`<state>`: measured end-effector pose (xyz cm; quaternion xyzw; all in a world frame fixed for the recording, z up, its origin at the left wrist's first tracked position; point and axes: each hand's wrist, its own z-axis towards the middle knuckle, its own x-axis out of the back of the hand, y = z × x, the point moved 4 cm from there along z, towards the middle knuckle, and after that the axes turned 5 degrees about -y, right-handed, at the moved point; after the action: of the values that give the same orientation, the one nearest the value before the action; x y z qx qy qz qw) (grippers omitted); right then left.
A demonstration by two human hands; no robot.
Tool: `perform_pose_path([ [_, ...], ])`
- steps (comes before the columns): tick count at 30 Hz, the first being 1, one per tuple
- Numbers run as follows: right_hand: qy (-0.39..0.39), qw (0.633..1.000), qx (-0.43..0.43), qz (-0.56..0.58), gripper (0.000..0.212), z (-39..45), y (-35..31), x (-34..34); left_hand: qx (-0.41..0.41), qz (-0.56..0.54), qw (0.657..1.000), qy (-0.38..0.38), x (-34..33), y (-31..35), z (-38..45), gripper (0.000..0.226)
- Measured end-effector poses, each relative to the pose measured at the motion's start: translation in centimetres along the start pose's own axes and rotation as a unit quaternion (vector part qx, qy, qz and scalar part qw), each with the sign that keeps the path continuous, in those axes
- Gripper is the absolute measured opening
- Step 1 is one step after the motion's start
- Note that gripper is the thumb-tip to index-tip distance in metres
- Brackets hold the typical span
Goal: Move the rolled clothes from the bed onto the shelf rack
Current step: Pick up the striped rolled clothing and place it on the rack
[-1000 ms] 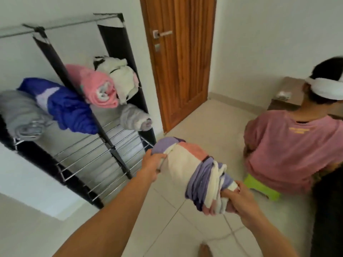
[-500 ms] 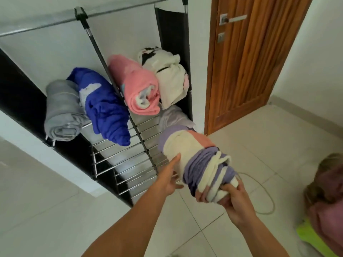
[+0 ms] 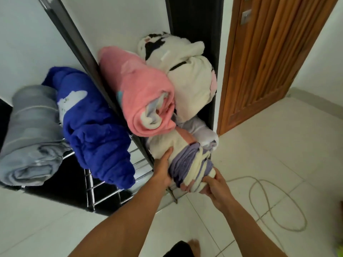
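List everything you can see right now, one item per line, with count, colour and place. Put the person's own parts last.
striped roll: 1, cream, purple and pink, held at the rack's lower right shelf
pink roll: 1, pink, right section, above the striped roll
white roll: 1, cream with black marks, right section, beside the pink roll
pale roll: 1, light grey, behind the striped roll
blue roll: 1, deep blue, left section
grey roll: 1, grey, left of the blue roll
rack: 1, black frame, metal bars, against the wall
door: 1, brown wood, right of the rack
cord: 1, pale, looped on the floor
left hand: 1, pressing the striped roll's side
right hand: 1, gripping the striped roll's end
foot: 1, bare, bottom edge
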<state>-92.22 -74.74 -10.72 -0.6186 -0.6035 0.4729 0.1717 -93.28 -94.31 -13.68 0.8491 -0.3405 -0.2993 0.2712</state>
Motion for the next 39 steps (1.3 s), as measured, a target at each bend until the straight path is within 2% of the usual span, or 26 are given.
perform_pose_path([
  [3, -0.012, 0.999, -0.025, 0.016, 0.041, 4.0, 1.2, -2.4, -0.026, -0.023, 0.999, 0.014, 1.1, 1.8, 3.0, 0.117],
  [4, -0.019, 0.999, -0.029, 0.015, 0.042, 5.3, 1.5, -3.3, -0.032, -0.012, 0.999, 0.017, 1.1, 2.2, 3.2, 0.117],
  [8, -0.024, 0.998, -0.046, -0.04, 0.047, 8.4, 2.8, -6.5, -0.1, 0.138, 0.982, 0.084, 0.3, 4.0, 1.2, 0.068],
  [10, -0.016, 0.996, -0.052, -0.07, 0.048, 8.9, 3.3, -7.2, -0.116, 0.222, 0.962, 0.109, 0.7, 4.0, 1.0, 0.068],
  [13, -0.022, 0.996, -0.056, -0.072, 0.05, 8.4, 3.4, -7.2, -0.121, 0.303, 0.939, 0.105, 1.0, 3.7, 0.4, 0.074],
  [16, -0.086, 0.99, -0.058, -0.092, 0.057, 6.4, 2.4, -7.2, -0.131, 0.355, 0.92, 0.104, 0.6, 3.4, -1.3, 0.076],
  [18, -0.119, 0.981, -0.062, -0.137, 0.049, 4.1, 1.5, -7.1, -0.124, 0.393, 0.905, 0.107, 0.2, 2.9, -3.2, 0.076],
  [19, -0.124, 0.979, -0.063, -0.146, 0.052, 3.1, 1.2, -6.6, -0.119, 0.415, 0.896, 0.103, -0.1, 2.6, -4.4, 0.075],
  [22, -0.088, 0.982, -0.086, -0.145, 0.072, -0.4, 0.4, -3.8, -0.134, 0.479, 0.865, 0.067, -1.5, 1.6, -8.2, 0.075],
  [24, -0.046, 0.986, -0.09, -0.131, 0.069, -2.7, 0.2, -0.7, -0.142, 0.482, 0.862, 0.067, -2.6, 0.4, -10.1, 0.079],
  [26, -0.001, 0.992, -0.089, -0.086, 0.06, -5.4, 0.1, 3.4, -0.139, 0.458, 0.876, 0.062, -4.5, -1.9, -12.1, 0.076],
  [29, 0.076, 0.993, -0.093, 0.002, 0.052, -11.4, 1.0, 10.4, -0.099, 0.47, 0.877, 0.016, -8.2, -8.4, -14.9, 0.074],
  [32, 0.162, 0.982, -0.085, 0.04, 0.047, -19.2, 2.6, 17.7, -0.001, 0.52, 0.849, -0.088, -13.3, -16.5, -18.5, 0.075],
  [35, 0.263, 0.956, -0.051, 0.12, 0.044, -28.3, 4.6, 24.7, 0.035, 0.581, 0.783, -0.217, -19.3, -23.5, -22.5, 0.065],
  [39, 0.395, 0.883, 0.031, 0.252, 0.041, -40.4, 7.6, 31.2, 0.022, 0.618, 0.685, -0.384, -26.6, -30.1, -29.9, 0.044],
])
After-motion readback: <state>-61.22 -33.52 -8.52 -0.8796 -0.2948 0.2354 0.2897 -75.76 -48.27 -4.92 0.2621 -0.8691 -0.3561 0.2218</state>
